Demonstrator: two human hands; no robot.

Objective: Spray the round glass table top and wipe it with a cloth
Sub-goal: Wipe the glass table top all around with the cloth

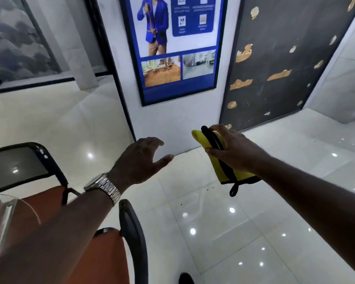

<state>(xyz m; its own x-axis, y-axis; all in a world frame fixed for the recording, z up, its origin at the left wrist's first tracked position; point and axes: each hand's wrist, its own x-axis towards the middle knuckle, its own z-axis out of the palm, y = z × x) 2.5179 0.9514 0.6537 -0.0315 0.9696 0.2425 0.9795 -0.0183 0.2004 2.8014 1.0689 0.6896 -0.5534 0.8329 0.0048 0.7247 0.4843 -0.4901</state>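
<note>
My right hand (232,148) grips a folded yellow cloth (223,169) with black trim and a black hanging loop, held in the air over the white floor. Reaching forward beside it, my left hand (139,158) holds nothing; its fingers are loosely spread and a metal watch sits on the wrist. Only a curved sliver of the glass table top's edge (2,208) shows at the far left, above an orange chair seat. No spray bottle is in view.
Two office chairs with orange seats and black frames (131,226) stand at the lower left, one with a dark mesh back (19,165). Glossy white floor tiles (244,232) spread to the right. A blue framed poster (176,58) and a dark peeling panel (275,68) stand ahead.
</note>
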